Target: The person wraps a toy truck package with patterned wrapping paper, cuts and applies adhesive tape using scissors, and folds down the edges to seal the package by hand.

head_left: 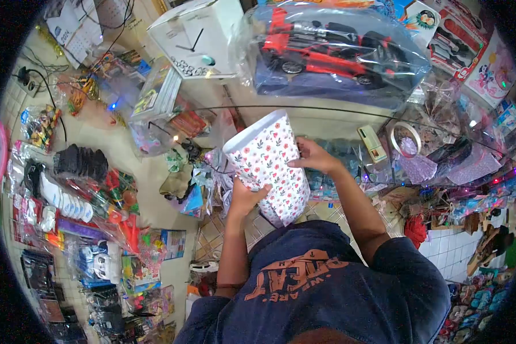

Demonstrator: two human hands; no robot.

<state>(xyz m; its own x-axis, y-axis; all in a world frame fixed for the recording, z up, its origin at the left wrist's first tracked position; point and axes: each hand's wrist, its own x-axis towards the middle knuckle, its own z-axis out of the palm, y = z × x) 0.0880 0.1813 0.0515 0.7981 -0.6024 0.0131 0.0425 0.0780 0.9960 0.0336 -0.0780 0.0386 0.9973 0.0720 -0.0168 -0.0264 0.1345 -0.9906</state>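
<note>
A bundle of white wrapping paper [275, 163] printed with small red flowers and grey leaves is held up in front of my body. A plain pale strip shows along its upper edge, and whether anything lies inside is hidden. My left hand [247, 196] grips its lower left side, thumb across the front. On the opposite side, my right hand [315, 156] has its fingers closed at the upper right edge. Just beyond the paper is a glass counter edge, with a roll of tape [406, 139] to the right.
A red toy car [332, 54] in clear plastic stands on the counter beside a white box [203, 40]. Packaged socks [69, 200] and other goods hang at left. A dark cable [304, 108] crosses ahead. Wrapped goods [436, 143] crowd the right side.
</note>
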